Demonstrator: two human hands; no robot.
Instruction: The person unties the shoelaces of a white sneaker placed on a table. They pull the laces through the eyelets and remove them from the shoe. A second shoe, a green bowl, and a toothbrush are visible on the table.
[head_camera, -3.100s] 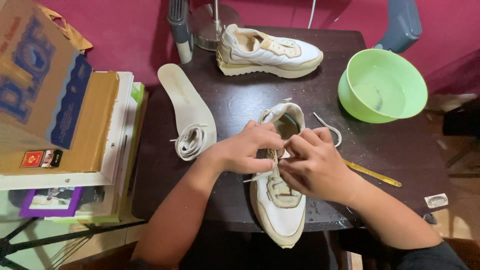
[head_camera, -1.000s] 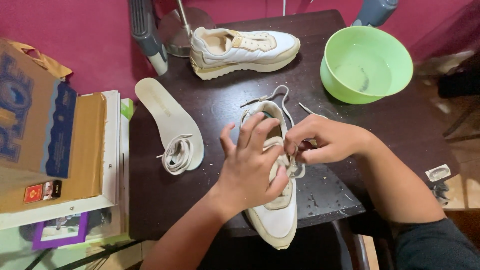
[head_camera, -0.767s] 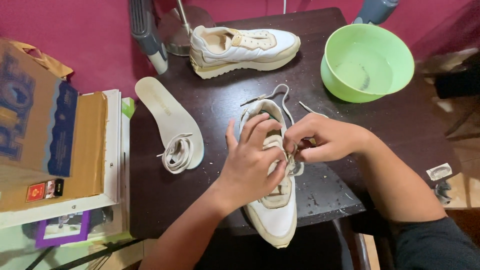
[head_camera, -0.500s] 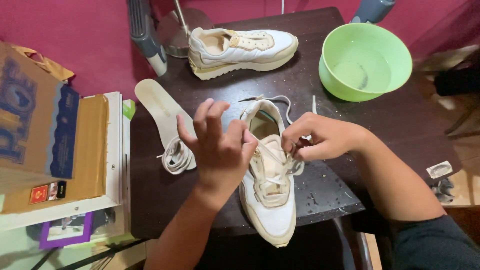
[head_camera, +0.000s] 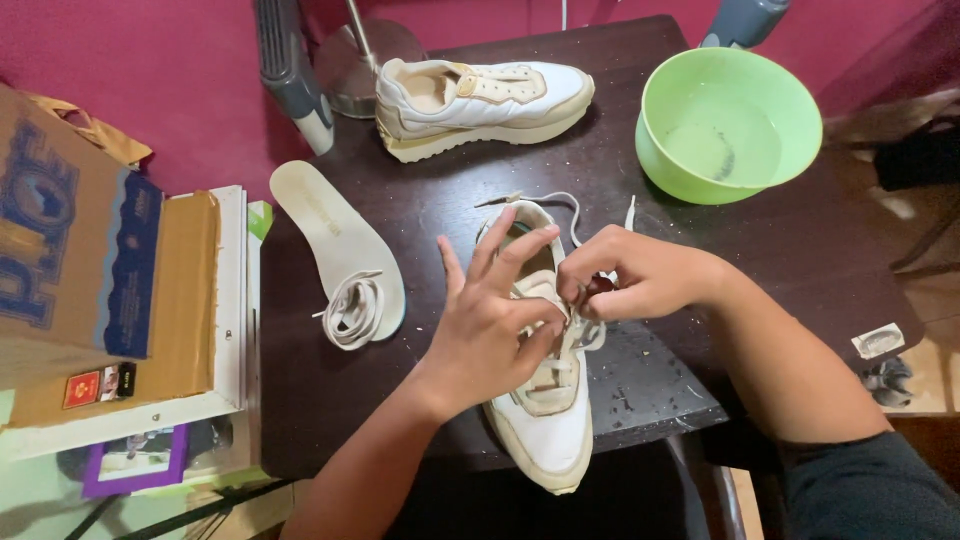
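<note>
A white and cream sneaker (head_camera: 545, 400) lies on the dark table (head_camera: 700, 250), close to the near edge. Its long axis runs roughly front to back — toe toward the person, heel opening toward the far side — with a slight lean of the toe to the right. The toe just overhangs the near table edge.

The left hand (head_camera: 490, 320) rests over the sneaker's tongue and lacing area. Its fingers are spread and raised, not clenched; the thumb and lower fingers appear to pinch the lace (head_camera: 575, 335) at the eyelets, though the exact grasp is partly hidden. The right hand (head_camera: 635, 275) sits just beside the left, over the sneaker's collar, fingers curled tight with the fingertips pinched together on the lace. Loose lace ends (head_camera: 575, 205) trail past the heel onto the table.

Surroundings — a second sneaker (head_camera: 480, 100) lies on its sole at the far side, long axis left to right, toe to the right. A pale insole (head_camera: 325, 230) lies left of the hands, with a bundled lace (head_camera: 352, 312) on its near end. A green bowl (head_camera: 730, 120) stands at the far right. Cardboard boxes (head_camera: 90, 270) are stacked off the table's left side.
</note>
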